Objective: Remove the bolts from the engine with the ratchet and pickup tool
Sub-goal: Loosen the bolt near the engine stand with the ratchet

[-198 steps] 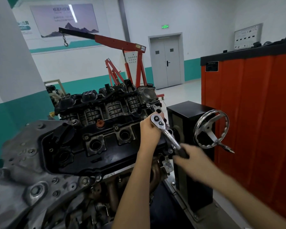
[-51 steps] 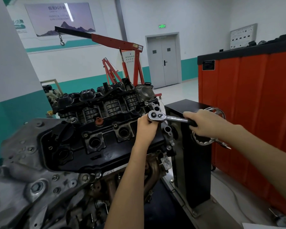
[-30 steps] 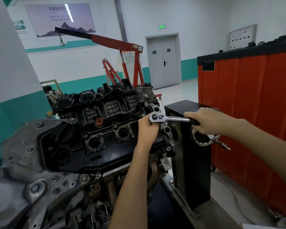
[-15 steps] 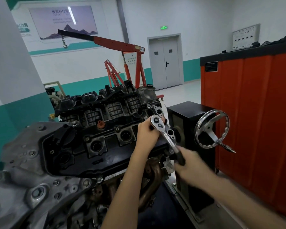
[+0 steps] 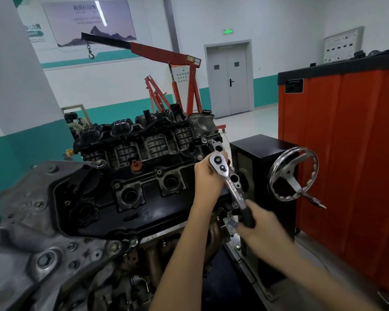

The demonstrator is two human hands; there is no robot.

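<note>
The engine (image 5: 130,187) fills the left and middle, its black valve cover facing me with open spark plug wells. A chrome ratchet (image 5: 228,180) sits with its head at the cover's right end and its handle slanting down to the right. My left hand (image 5: 208,178) is curled around the socket under the ratchet head, hiding the bolt. Lower down, my right hand (image 5: 259,227) grips the ratchet's black handle and looks blurred. No pickup tool is in view.
A black stand box (image 5: 261,149) with a chrome handwheel (image 5: 293,173) stands just right of the ratchet. An orange cabinet (image 5: 350,153) lines the right side. A red engine hoist (image 5: 164,57) stands behind the engine. Grey engine plate (image 5: 43,254) fills the lower left.
The ratchet handle swung from pointing right, level, down toward me, carried by my right hand. In the last half second it barely moved. My left hand stayed at the ratchet head.
</note>
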